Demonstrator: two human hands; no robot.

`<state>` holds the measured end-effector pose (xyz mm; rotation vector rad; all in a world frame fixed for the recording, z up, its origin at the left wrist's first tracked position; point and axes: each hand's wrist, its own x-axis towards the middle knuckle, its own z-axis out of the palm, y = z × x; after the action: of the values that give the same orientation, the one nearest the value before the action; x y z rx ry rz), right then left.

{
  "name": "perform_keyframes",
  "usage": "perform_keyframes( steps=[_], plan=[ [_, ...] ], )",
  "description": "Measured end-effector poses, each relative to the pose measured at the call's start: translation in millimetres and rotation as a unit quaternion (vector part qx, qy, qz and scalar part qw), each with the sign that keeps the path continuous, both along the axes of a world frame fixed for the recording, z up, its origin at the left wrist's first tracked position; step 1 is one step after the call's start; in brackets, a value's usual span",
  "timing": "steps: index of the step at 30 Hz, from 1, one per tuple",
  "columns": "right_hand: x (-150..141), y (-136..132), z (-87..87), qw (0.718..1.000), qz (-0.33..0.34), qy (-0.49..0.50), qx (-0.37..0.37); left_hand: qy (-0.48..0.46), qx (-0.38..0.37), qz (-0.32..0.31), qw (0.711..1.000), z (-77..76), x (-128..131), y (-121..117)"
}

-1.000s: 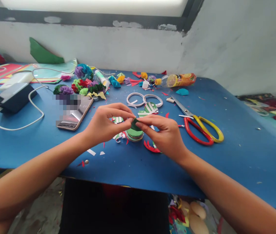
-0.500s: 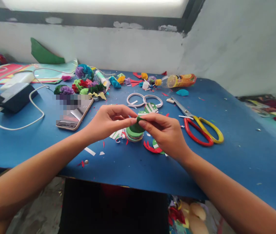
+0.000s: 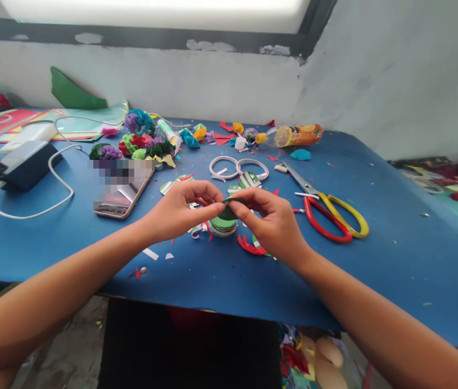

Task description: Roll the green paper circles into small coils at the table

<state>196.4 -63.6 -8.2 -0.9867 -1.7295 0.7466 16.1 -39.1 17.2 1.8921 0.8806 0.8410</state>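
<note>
Both hands meet over the middle of the blue table (image 3: 395, 259), and they're working one small dark green paper piece (image 3: 229, 208) between them: the left hand (image 3: 178, 210) is curled, thumb and forefinger pinched on the piece's near-left edge, while the right hand (image 3: 273, 221) clamps it from the other side with its fingertips, remaining fingers loosely bent. That piece hangs just above a stack of green paper discs (image 3: 223, 225) lying on the table, and from this angle it's hard to say whether it touches the stack or clears it. Red paper scraps (image 3: 249, 246) lie just beside the right hand's heel. Off to the right, well apart, red and yellow scissors (image 3: 328, 213) lie flat with blades pointing away. Behind the hands sit two white paper rings (image 3: 239, 166) and a striped green and white disc (image 3: 249, 179). To the left, a phone (image 3: 126, 189) lies face up; further back, a cluster of crepe flowers (image 3: 143, 140) and a bottle (image 3: 289, 135) on its side
</note>
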Motion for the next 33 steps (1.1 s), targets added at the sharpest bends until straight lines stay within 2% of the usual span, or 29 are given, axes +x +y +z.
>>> perform_keyframes(
  steps=[4,8,11,18,33],
  plan=[
    [0.2,1.0,-0.5,0.999,-0.025,-0.025,0.033,-0.001,-0.005,0.005,1.0,0.0,0.0,-1.0],
    [0.0,2.4,1.2,0.975,-0.109,-0.065,0.18,-0.005,0.006,0.02,1.0,-1.7,1.6,-1.4],
    [0.6,1.3,3.7,0.964,-0.098,-0.104,0.224,-0.015,0.007,0.02,1.0,-3.4,2.1,-1.2],
    [0.9,-3.2,6.7,0.973,-0.086,-0.118,0.178,-0.04,0.039,0.028,0.998,-5.3,3.5,-2.3],
    [1.3,-3.8,10.7,0.997,-0.02,-0.047,0.06,-0.002,0.098,0.013,0.995,-1.0,2.1,-4.7]
  ],
)
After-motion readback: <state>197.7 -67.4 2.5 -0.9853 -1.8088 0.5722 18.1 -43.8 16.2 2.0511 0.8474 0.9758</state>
